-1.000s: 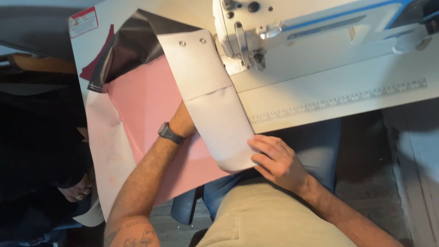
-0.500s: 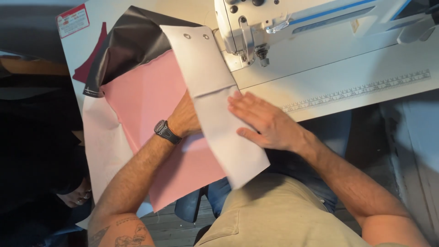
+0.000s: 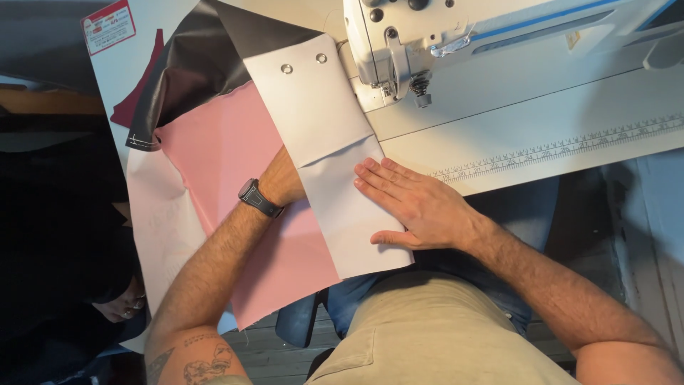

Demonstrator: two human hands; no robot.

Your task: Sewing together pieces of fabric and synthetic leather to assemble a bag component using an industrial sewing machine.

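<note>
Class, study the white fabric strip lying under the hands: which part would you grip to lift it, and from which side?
Probably grip the near end of the white fabric strip, coming from the person's side. That end overhangs the table edge with free corners, while the far end with two metal eyelets lies flat and the right hand presses the middle.

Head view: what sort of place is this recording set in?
Most likely a sewing workshop or upholstery bench. An industrial sewing machine sits on a white table with a ruler strip along its edge, and the right hand presses a white panel over pink sheet material.
</note>
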